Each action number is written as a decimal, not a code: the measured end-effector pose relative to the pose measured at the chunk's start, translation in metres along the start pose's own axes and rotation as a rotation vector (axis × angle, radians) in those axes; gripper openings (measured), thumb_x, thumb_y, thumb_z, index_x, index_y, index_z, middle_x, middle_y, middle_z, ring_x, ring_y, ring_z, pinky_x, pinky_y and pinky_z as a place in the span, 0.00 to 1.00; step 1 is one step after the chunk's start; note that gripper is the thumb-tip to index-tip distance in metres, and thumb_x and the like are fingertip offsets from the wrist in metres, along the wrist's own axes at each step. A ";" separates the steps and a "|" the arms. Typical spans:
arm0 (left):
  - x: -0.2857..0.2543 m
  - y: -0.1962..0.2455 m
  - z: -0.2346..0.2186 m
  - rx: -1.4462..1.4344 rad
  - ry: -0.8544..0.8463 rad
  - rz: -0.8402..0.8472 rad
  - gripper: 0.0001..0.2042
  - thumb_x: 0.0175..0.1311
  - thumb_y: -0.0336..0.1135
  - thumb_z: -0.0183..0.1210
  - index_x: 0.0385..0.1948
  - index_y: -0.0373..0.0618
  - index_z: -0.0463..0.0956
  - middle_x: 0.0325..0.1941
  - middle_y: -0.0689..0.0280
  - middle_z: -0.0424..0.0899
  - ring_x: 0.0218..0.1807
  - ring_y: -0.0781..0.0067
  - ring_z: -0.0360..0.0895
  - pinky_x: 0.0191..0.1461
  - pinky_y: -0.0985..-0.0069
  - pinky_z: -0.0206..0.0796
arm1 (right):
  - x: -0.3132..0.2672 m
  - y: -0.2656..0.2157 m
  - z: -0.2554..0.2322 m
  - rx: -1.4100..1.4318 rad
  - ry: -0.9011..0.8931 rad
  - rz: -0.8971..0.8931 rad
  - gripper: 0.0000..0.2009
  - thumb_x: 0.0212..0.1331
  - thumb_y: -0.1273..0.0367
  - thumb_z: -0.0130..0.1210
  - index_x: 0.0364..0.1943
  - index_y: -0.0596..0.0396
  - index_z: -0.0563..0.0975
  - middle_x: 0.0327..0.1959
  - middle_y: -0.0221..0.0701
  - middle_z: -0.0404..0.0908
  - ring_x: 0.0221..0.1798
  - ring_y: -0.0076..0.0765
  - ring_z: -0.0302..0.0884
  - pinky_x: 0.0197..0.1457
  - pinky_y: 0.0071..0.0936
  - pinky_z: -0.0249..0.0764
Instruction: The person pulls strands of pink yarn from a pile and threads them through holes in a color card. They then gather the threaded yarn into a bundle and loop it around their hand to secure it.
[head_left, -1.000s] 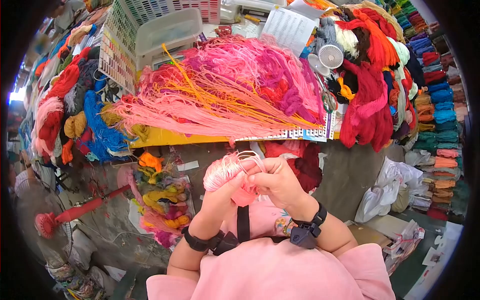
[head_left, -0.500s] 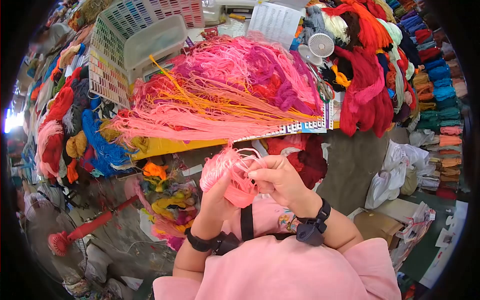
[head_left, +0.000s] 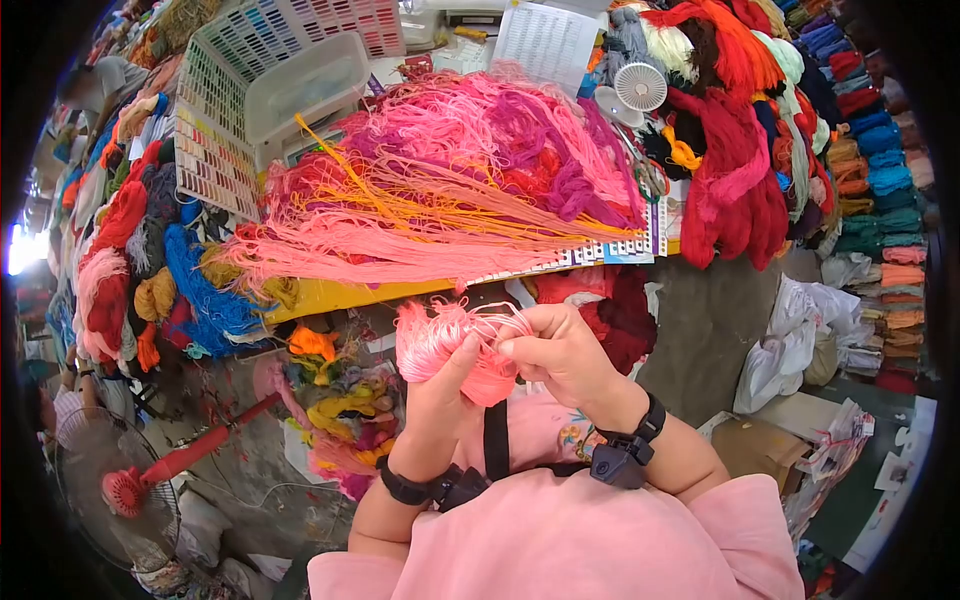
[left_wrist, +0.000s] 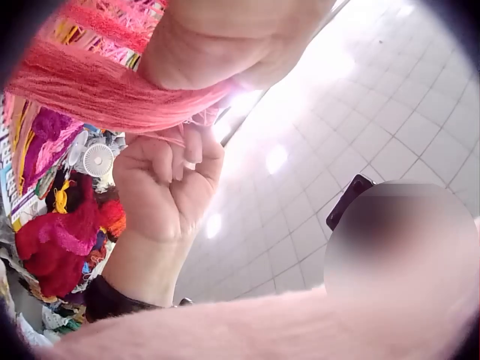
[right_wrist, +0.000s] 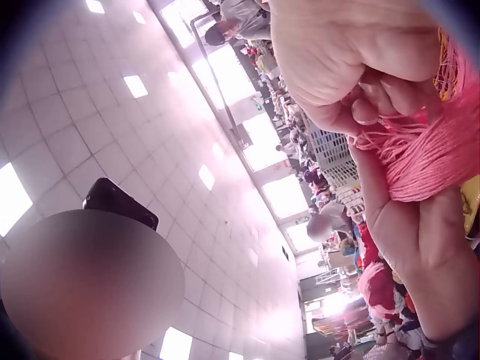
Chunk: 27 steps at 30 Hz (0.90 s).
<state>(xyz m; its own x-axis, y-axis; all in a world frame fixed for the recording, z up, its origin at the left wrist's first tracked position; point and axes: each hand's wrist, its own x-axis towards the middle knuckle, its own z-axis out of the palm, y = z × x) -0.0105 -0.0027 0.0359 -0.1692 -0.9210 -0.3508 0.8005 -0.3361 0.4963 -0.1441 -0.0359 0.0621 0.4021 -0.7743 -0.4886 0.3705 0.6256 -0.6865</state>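
Two hands meet at chest height over one bundle of pink yarn (head_left: 440, 345). The left hand (head_left: 440, 385) has its fingers and thumb wrapped round the bundle from below, gripping it. The right hand (head_left: 555, 350) is curled, its fingertips pinching loose strands at the bundle's right end; from the left wrist its fingers (left_wrist: 176, 161) show folded tight just under the pink strands (left_wrist: 90, 86), and from the right wrist the yarn (right_wrist: 427, 154) lies between both hands. Each wrist carries a black strap, and the person wears a pink top (head_left: 560, 540). Just beyond the hands stands a yellow table (head_left: 330, 293), piled with pink, magenta and orange skeins (head_left: 450, 170). A small white fan (head_left: 640, 87) sits behind the pile, with red yarn (head_left: 735, 200) hanging at the right. Colour sample cards (head_left: 215, 120) lean at the left.
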 end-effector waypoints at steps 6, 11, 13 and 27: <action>0.005 -0.003 -0.003 0.008 -0.025 0.015 0.12 0.56 0.29 0.46 0.41 0.35 0.66 0.41 0.60 0.72 0.42 0.71 0.70 0.46 0.75 0.62 | -0.003 -0.010 0.006 -0.332 0.005 -0.029 0.01 0.45 0.75 0.52 0.21 0.58 0.75 0.14 0.18 0.67 0.16 0.09 0.56 0.16 0.11 0.50; 0.008 0.000 0.008 -0.021 -0.004 -0.016 0.08 0.56 0.27 0.45 0.36 0.34 0.68 0.34 0.61 0.74 0.33 0.73 0.72 0.38 0.78 0.65 | -0.004 -0.009 -0.003 -0.272 0.033 -0.007 0.01 0.45 0.75 0.52 0.22 0.57 0.75 0.14 0.19 0.67 0.16 0.10 0.57 0.18 0.12 0.52; 0.010 -0.002 0.008 -0.050 -0.011 -0.026 0.09 0.57 0.28 0.45 0.36 0.33 0.68 0.33 0.60 0.74 0.32 0.73 0.72 0.38 0.77 0.65 | -0.003 -0.007 -0.009 -0.225 0.018 -0.021 0.02 0.46 0.75 0.51 0.24 0.57 0.75 0.14 0.20 0.67 0.16 0.11 0.57 0.18 0.12 0.52; 0.009 -0.007 0.016 0.138 -0.061 -0.139 0.18 0.60 0.39 0.39 0.45 0.33 0.63 0.45 0.59 0.69 0.47 0.70 0.67 0.50 0.75 0.58 | 0.002 -0.010 -0.008 -0.197 0.045 0.005 0.08 0.48 0.71 0.52 0.34 0.57 0.74 0.16 0.18 0.67 0.14 0.08 0.51 0.15 0.10 0.45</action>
<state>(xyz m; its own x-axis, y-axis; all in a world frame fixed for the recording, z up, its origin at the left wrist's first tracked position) -0.0266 -0.0119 0.0424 -0.3103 -0.8729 -0.3766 0.6816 -0.4804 0.5519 -0.1541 -0.0446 0.0641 0.3640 -0.7776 -0.5127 0.1960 0.6021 -0.7740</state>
